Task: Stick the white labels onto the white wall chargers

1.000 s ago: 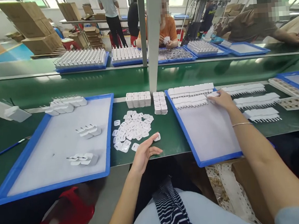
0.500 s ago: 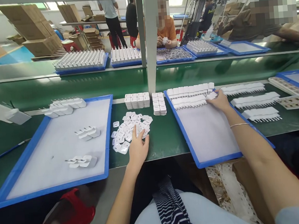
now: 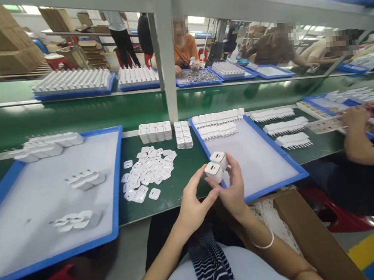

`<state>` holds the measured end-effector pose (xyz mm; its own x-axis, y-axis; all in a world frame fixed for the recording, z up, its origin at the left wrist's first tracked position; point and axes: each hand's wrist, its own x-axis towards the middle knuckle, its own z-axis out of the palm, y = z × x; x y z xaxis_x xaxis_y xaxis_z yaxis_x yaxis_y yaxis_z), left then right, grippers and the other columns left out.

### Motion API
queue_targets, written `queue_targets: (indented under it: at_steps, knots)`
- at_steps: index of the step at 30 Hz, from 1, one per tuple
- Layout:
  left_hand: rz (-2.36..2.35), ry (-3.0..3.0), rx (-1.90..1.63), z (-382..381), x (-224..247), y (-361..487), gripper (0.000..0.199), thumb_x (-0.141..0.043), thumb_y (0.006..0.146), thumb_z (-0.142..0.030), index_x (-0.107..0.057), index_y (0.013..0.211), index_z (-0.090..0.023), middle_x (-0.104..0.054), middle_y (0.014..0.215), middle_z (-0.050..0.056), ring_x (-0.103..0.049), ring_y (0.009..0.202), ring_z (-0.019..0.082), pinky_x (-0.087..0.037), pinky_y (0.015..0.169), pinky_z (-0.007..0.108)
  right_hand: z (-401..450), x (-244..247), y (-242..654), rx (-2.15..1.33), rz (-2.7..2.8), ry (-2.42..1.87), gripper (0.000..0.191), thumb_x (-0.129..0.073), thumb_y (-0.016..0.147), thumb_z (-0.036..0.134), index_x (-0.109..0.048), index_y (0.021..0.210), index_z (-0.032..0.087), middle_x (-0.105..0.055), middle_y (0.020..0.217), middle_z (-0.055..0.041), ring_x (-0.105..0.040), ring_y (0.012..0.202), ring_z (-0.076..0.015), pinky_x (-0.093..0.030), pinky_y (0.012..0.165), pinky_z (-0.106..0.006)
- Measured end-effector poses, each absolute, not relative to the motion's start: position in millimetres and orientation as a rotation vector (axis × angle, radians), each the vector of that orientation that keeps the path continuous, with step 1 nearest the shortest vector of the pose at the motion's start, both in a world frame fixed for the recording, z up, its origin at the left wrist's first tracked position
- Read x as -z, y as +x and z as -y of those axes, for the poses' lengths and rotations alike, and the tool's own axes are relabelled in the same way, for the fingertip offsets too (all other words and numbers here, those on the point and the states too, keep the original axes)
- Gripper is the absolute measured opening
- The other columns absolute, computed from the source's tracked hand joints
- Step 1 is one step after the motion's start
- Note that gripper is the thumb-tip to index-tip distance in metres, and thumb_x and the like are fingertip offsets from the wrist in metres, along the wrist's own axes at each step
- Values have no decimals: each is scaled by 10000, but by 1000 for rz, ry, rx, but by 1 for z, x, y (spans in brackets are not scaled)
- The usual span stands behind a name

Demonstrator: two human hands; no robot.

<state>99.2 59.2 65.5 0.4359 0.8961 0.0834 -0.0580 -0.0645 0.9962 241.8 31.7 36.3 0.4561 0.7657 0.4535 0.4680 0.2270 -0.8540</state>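
Note:
My right hand (image 3: 235, 192) holds two white plug chargers side by side, a nearer charger (image 3: 214, 172) and a farther charger (image 3: 218, 159), slotted end faces upward. My left hand (image 3: 192, 204) is closed in at the nearer charger, its index fingertip against the left edge and its thumb low by the right fingers. Left of the hands lies a loose pile of white slotted cover plates (image 3: 150, 171). Behind the hands stand stacked cover plates (image 3: 156, 133) and a smaller stack (image 3: 183, 135). The right blue tray (image 3: 256, 164) carries rows of white chargers (image 3: 218, 131) at its far end.
A left blue tray (image 3: 115, 197) bears groups of chargers with metal pins. Charger rows (image 3: 286, 127) lie right of the right tray. A co-worker's hands (image 3: 355, 118) work at far right. A grey post (image 3: 167, 59) rises at the table's back; a cardboard box (image 3: 310, 229) sits below.
My left hand has left the cover pile and my right hand the charger rows. Both have come together near the table edge, with two chargers between them. The view has turned right.

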Motion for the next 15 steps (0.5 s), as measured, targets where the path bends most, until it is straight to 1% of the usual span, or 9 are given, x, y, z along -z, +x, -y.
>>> queue_targets:
  at_steps: [2,4,6,9,11,13,15]
  knots:
    - [-834,1287,-989,-56,-63,97,612,-762,850,-414,-600,1418,-253,-618,1463,96,-558,1376,315,-424,1181,421,-25,-24,209,-380,1178,-1383,839,-764,840,333,-321,1552,348,-461,1516,-146,-536,1336,-353,-494,1084,-571]
    - [-883,1123,-1080,-54,-57,88,588,-745,861,-444,-612,1396,-240,-647,1423,99,-594,1335,300,-461,1145,398,-24,-18,188,-466,1239,-1303,810,-725,868,281,-303,1555,353,-434,1524,-147,-507,1372,-347,-486,1104,-576]
    - [-898,995,-1158,-51,-53,77,575,-733,865,-473,-623,1376,-232,-669,1389,103,-625,1295,293,-498,1101,384,-24,-16,178,-523,1309,-1218,763,-702,879,235,-333,1536,353,-433,1513,-140,-479,1403,-340,-490,1111,-565]
    - [-914,930,-1206,-45,-48,61,587,-761,838,-466,-640,1358,-221,-699,1343,114,-659,1247,296,-540,1042,375,-21,-19,171,-588,1368,-1159,727,-694,873,200,-376,1508,359,-461,1479,-127,-487,1392,-341,-523,1082,-550]
    - [-952,913,-1237,-43,-47,53,620,-797,811,-422,-631,1376,-230,-688,1369,114,-653,1266,299,-538,1058,380,-16,-20,167,-619,1394,-1124,738,-678,873,174,-371,1513,372,-455,1481,-118,-479,1397,-337,-526,1084,-544]
    - [-981,900,-1258,-42,-45,45,703,-841,769,-364,-599,1419,-252,-653,1424,114,-618,1322,312,-513,1105,391,-11,-19,160,-658,1422,-1064,749,-644,878,143,-361,1529,383,-436,1488,-111,-463,1410,-327,-524,1096,-529]
    - [-985,888,-1259,-42,-43,35,794,-870,731,-321,-559,1460,-269,-606,1478,122,-567,1382,332,-496,1132,399,-8,-18,153,-718,1445,-999,730,-601,887,124,-381,1534,383,-445,1466,-107,-481,1388,-311,-531,1091,-506]
